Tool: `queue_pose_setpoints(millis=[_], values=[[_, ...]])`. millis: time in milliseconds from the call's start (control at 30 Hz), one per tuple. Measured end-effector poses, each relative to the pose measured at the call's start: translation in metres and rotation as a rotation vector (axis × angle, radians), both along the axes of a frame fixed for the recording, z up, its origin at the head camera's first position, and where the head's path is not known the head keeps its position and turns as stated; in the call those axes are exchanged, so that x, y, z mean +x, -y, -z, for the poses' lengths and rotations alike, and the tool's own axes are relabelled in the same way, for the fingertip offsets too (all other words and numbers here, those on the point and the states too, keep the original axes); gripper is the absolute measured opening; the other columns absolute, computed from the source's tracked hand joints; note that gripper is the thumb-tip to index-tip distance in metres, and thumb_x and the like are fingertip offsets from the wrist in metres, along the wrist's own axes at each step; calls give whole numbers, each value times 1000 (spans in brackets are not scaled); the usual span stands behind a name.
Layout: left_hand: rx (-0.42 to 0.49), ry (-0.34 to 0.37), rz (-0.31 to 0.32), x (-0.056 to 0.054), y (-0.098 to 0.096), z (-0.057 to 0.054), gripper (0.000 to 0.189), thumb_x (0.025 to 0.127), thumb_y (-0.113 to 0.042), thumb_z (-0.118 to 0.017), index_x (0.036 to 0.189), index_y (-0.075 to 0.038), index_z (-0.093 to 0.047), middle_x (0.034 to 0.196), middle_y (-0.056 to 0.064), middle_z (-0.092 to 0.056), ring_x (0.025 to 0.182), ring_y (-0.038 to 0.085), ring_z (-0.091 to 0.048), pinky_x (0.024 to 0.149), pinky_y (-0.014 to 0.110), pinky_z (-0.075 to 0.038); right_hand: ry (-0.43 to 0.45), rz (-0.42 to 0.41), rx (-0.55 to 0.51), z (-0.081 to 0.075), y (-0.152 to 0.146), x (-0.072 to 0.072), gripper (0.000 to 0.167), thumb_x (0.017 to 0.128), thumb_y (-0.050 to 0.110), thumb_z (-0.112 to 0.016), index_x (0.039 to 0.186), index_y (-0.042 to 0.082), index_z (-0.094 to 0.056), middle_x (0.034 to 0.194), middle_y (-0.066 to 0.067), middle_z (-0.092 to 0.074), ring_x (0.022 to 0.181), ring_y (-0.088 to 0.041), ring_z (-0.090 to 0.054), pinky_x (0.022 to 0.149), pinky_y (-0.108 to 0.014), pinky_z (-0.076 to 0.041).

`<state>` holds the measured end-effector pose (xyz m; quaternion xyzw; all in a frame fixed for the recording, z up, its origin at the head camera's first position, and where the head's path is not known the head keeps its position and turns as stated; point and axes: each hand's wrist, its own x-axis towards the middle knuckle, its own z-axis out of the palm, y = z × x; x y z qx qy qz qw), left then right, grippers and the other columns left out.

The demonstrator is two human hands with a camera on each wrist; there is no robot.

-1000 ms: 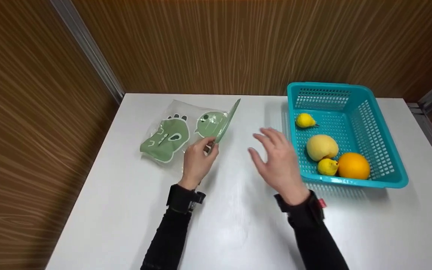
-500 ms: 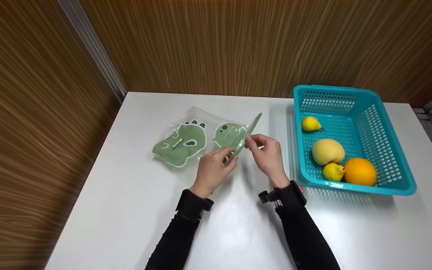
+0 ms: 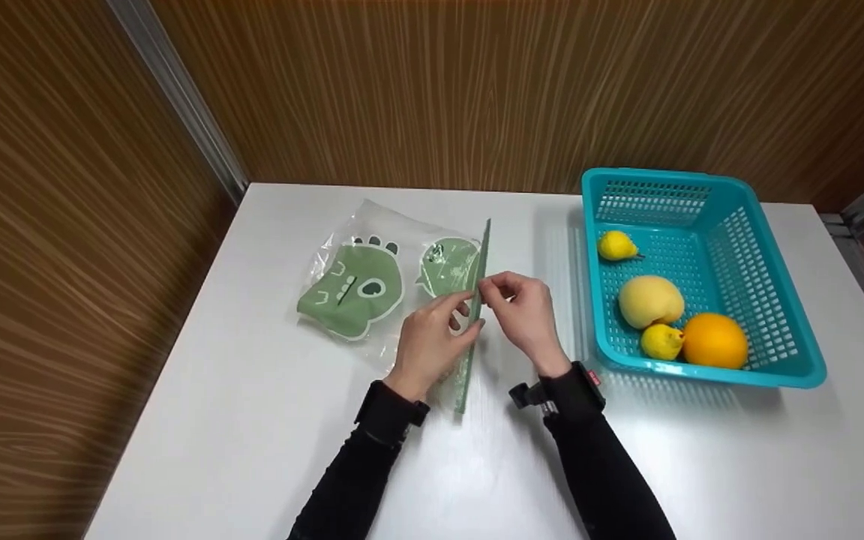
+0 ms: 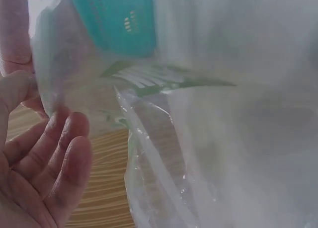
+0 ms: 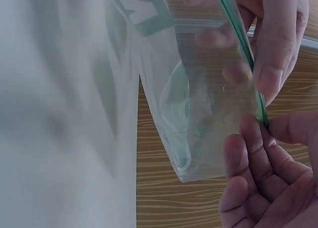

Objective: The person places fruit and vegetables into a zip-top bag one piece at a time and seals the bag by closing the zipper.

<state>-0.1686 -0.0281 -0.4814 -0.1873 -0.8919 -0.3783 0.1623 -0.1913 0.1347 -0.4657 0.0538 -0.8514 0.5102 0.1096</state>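
Note:
A clear zip bag [image 3: 428,221] printed with a green dinosaur lies partly on the white table, its green zip edge [image 3: 485,251] raised and running away from me in the head view. My left hand [image 3: 432,341] holds this edge between thumb and fingers near its middle. Just beyond, my right hand [image 3: 522,315] pinches the same strip from the right side. The right wrist view shows the right thumb and forefinger closed on the end of the green zip [image 5: 261,106], with the left thumb close above. Through the bag's clear film, the left wrist view shows the left fingers [image 4: 74,163] curled.
A turquoise basket [image 3: 781,379] stands at the right of the table [image 3: 199,420]. Inside lie an orange [image 3: 715,341], a large pale yellow fruit [image 3: 651,301] and two small yellow pears [image 3: 616,245]. Wood-grain panels [image 3: 417,90] enclose the back and left side.
My right hand has come in from beside the basket and now pinches the zip edge. The bag has shifted right, and its raised edge has swung more lengthwise, with its near end now showing.

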Motion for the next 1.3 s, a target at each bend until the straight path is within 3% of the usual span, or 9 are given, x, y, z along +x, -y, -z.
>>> queue_pose_setpoints(millis=[200,400,633,800,1000,1300], values=[[-8,7,-25,1,-2,1,38,89,-24,-83,122,-8,-76,98,3,-79,78,17,-75,68,30,-58,34,43,-76,-1,1,-1,21,102,15,-64,99,2,-81,84,-18,-78,70,-15,-68,63,-18,-43],[-110,-57,-27,2,-4,3,44,85,-26,-85,125,-9,-74,99,1,-79,74,15,-75,64,31,-59,72,82,-225,-3,-1,-3,21,102,10,-63,98,-3,-80,83,-19,-79,60,-5,-68,59,-17,-50],[-113,-87,-6,2,-3,4,50,86,-15,-76,135,-8,-70,93,3,-79,69,15,-73,61,32,-57,124,37,-247,0,-3,-3,21,102,13,-64,98,-1,-80,73,-6,-77,61,-6,-69,56,-18,-50],[-79,-80,11,2,-2,5,49,88,-14,-74,136,-6,-71,91,4,-79,69,15,-73,62,31,-58,179,-21,-270,0,-7,-4,24,105,16,-62,105,-2,-79,78,2,-79,68,-4,-71,61,-21,-54],[-44,-54,26,1,-1,5,46,90,-14,-71,135,-3,-70,102,8,-78,71,18,-73,62,32,-58,240,-80,-329,-1,-9,-4,26,107,14,-59,116,-2,-77,87,1,-82,76,-5,-76,66,-22,-56],[-88,4,60,3,0,-1,45,93,-14,-65,136,-3,-69,108,8,-77,75,18,-71,66,31,-58,235,-52,-293,-4,-10,-2,23,102,13,-66,114,-1,-79,89,-3,-82,75,-4,-74,68,-21,-58]])
